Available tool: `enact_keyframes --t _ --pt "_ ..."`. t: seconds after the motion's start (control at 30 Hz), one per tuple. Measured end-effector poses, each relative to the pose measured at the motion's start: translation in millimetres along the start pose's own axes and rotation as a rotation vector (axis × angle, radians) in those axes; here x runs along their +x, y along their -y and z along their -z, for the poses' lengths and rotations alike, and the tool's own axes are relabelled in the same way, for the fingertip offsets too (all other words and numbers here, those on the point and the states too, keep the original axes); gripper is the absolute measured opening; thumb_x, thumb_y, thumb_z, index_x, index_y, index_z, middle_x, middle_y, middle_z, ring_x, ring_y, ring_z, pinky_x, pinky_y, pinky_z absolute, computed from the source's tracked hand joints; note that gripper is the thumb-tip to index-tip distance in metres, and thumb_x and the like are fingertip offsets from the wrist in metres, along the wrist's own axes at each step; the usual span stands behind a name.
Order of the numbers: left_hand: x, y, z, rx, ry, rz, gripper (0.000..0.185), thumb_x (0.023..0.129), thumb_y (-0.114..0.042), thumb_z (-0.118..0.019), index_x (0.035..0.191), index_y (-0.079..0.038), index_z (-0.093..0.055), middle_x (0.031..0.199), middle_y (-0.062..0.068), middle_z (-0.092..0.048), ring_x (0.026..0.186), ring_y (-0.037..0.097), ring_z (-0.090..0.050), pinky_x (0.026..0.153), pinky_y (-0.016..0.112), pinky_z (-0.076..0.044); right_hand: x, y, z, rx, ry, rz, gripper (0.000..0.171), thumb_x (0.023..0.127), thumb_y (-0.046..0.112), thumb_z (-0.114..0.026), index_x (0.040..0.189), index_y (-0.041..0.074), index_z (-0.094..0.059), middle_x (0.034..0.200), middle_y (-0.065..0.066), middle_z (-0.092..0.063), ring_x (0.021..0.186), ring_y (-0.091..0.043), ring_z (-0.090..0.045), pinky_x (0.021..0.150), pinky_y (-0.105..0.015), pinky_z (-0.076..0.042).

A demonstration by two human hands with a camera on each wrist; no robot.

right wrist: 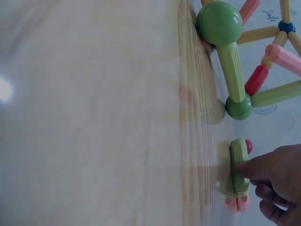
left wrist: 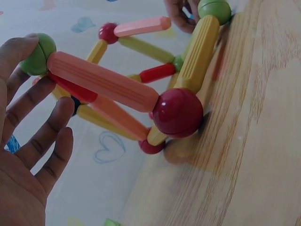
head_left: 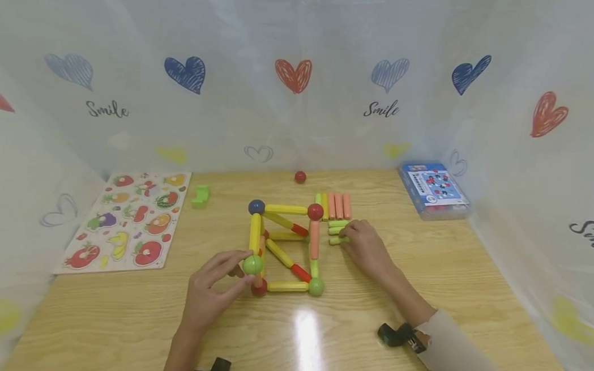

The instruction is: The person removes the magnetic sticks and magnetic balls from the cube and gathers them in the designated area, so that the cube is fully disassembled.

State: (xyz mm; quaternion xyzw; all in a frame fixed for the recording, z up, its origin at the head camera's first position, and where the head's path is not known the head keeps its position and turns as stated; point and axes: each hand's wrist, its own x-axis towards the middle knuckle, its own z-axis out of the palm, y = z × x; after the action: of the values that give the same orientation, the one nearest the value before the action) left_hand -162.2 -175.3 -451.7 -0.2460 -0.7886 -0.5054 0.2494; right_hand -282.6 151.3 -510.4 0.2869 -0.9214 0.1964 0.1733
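In the head view, the table [head_left: 422,306] is closed on three sides by a white curtain with hearts [head_left: 293,74], and free wood lies in front of the hands. The frame of sticks and balls [head_left: 285,247] stands in the middle of the table. The left hand [head_left: 214,294] pinches the green ball [head_left: 253,264] at the near left upper corner. The right hand [head_left: 367,247] touches the loose green sticks [head_left: 336,231] just right of the frame, its fingers curled on them. A blue box [head_left: 433,189] lies at the far right; its content I cannot tell. A fruit puzzle board [head_left: 128,220] lies at the left.

In the left wrist view, the fingers [left wrist: 42,136] lie rather straight beside the frame, and the thumb touches the green ball.

In the right wrist view, a fingertip [right wrist: 244,165] presses on one green stick [right wrist: 238,165], near the table edge.
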Motion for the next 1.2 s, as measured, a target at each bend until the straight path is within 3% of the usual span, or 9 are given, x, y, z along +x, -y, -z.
enact_keyframes --t 0.13,0.27,0.37,0.5,0.67,0.8,0.9,1.03,1.2 --pt "1.4 -2.9 0.0 -0.007 -0.004 -0.011 0.048 0.065 0.010 -0.076 0.110 -0.002 -0.065 0.106 0.010 -0.062 0.078 0.011 -0.057 0.068 0.019 -0.049 1.9 -6.0 -2.8 -0.014 -0.053 -0.001 0.019 0.072 0.007 -0.077 0.088 0.005 -0.068 0.087 -0.005 -0.060 0.081 -0.020 -0.051 0.072 -0.032 -0.044" --pt "2.7 -3.1 0.6 -0.019 -0.010 -0.030 0.048 0.064 0.011 -0.075 0.109 -0.001 -0.065 0.105 0.011 -0.063 0.076 0.013 -0.058 0.067 0.019 -0.049 3.8 -2.1 -0.9 0.019 -0.057 -0.068 0.017 0.076 0.011 -0.074 0.091 0.006 -0.068 0.089 -0.004 -0.060 0.083 -0.020 -0.051 0.072 -0.032 -0.045" --pt "1.8 -0.8 0.3 -0.023 -0.005 -0.029 0.048 0.064 0.011 -0.076 0.109 -0.002 -0.065 0.105 0.011 -0.062 0.076 0.012 -0.058 0.068 0.019 -0.050 2.8 12.8 3.7 0.161 -0.008 -0.162 0.018 0.083 0.021 -0.069 0.096 0.008 -0.067 0.091 0.001 -0.060 0.085 -0.016 -0.053 0.073 -0.031 -0.047" --pt "-4.2 11.1 -1.3 -0.014 0.001 -0.011 0.049 0.066 0.006 -0.077 0.112 -0.005 -0.065 0.109 0.007 -0.062 0.078 0.011 -0.058 0.068 0.021 -0.050 -1.5 45.4 11.7 0.474 0.076 -0.255 0.031 0.088 0.034 -0.061 0.107 0.010 -0.060 0.093 0.007 -0.063 0.086 -0.010 -0.058 0.074 -0.030 -0.050" --pt "-11.2 23.3 -2.3 0.015 -0.001 0.038 0.051 0.067 0.001 -0.079 0.115 -0.010 -0.065 0.110 0.002 -0.062 0.077 0.014 -0.058 0.070 0.021 -0.049 -7.9 66.5 4.0 0.700 0.032 -0.231 0.044 0.083 0.029 -0.067 0.118 0.012 -0.048 0.092 0.007 -0.066 0.081 -0.010 -0.060 0.070 -0.030 -0.051" --pt "-15.2 32.7 -5.4 0.006 0.001 0.033 0.053 0.065 0.003 -0.079 0.115 -0.008 -0.064 0.111 0.004 -0.061 0.077 0.013 -0.058 0.070 0.022 -0.050 -13.8 64.9 -2.6 0.646 -0.161 -0.125 0.044 0.082 0.014 -0.070 0.122 0.012 -0.053 0.084 0.005 -0.065 0.071 -0.011 -0.056 0.060 -0.028 -0.050" --pt "-14.1 31.8 -5.7 -0.001 0.003 0.027 0.053 0.065 0.004 -0.079 0.114 -0.008 -0.064 0.111 0.004 -0.061 0.077 0.014 -0.058 0.070 0.022 -0.050 -18.7 63.5 0.3 0.550 -0.245 -0.046 0.038 0.078 0.003 -0.069 0.114 0.009 -0.063 0.083 0.003 -0.063 0.068 -0.012 -0.054 0.055 -0.025 -0.048" --pt "-8.5 19.0 -2.7 -0.002 -0.010 0.023 0.052 0.065 0.005 -0.079 0.113 -0.008 -0.065 0.109 0.004 -0.062 0.076 0.016 -0.058 0.070 0.020 -0.049 -22.3 59.8 9.0 0.474 -0.217 -0.007 0.029 0.077 0.002 -0.068 0.105 0.009 -0.069 0.085 0.004 -0.062 0.069 -0.011 -0.053 0.054 -0.022 -0.047" --pt "-1.3 2.7 -0.4 -0.028 -0.015 -0.009 0.049 0.064 0.009 -0.077 0.110 -0.002 -0.065 0.106 0.010 -0.062 0.074 0.016 -0.057 0.069 0.021 -0.049 -13.5 35.9 26.0 0.373 -0.233 -0.124 0.025 0.081 0.007 -0.068 0.106 0.010 -0.068 0.080 0.005 -0.060 0.068 -0.009 -0.052 0.054 -0.022 -0.046"
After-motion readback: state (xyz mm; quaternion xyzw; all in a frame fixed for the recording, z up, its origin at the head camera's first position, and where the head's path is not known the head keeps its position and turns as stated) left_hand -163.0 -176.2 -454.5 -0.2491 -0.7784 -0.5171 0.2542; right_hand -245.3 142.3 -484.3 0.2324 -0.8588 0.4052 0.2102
